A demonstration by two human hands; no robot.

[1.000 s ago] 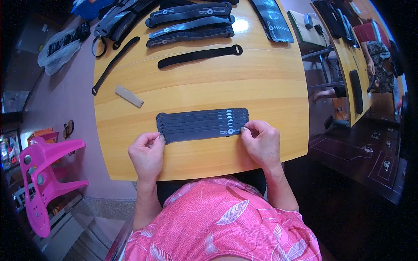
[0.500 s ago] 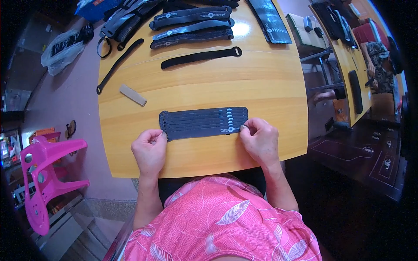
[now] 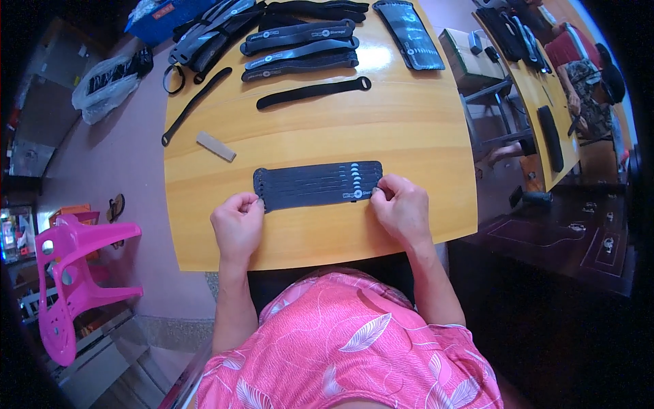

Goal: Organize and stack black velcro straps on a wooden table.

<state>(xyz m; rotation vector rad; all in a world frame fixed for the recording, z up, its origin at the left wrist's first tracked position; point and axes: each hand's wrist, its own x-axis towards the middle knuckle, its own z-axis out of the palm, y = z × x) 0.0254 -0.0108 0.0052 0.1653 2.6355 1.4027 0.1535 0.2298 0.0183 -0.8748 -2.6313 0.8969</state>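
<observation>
Several black hook-and-loop straps (image 3: 306, 184) lie overlapped in a flat row on the wooden table, each edge showing below the last. At their left end, my left hand (image 3: 237, 221) pinches the nearest strap's corner. My right hand (image 3: 403, 208) pinches the same strap's right end, beside the white printing. Both hands rest close to the near table edge. Beyond the row lies a single black strap (image 3: 313, 93) with a ring end. To its left is another loose strap (image 3: 197, 107), and a small tan strip (image 3: 216, 146) lies nearer.
Bundled straps (image 3: 300, 51) and a tangled heap (image 3: 211, 34) fill the table's far side. A dark printed package (image 3: 410, 37) lies far right. Beyond the left edge are a blue crate (image 3: 167, 20), a plastic bag (image 3: 105, 85) and a pink stool (image 3: 85, 273). Another person (image 3: 586, 88) sits at right.
The whole view has shifted slightly. Both hands keep their pinch at the two ends of the strap row, which looks nearly the same.
</observation>
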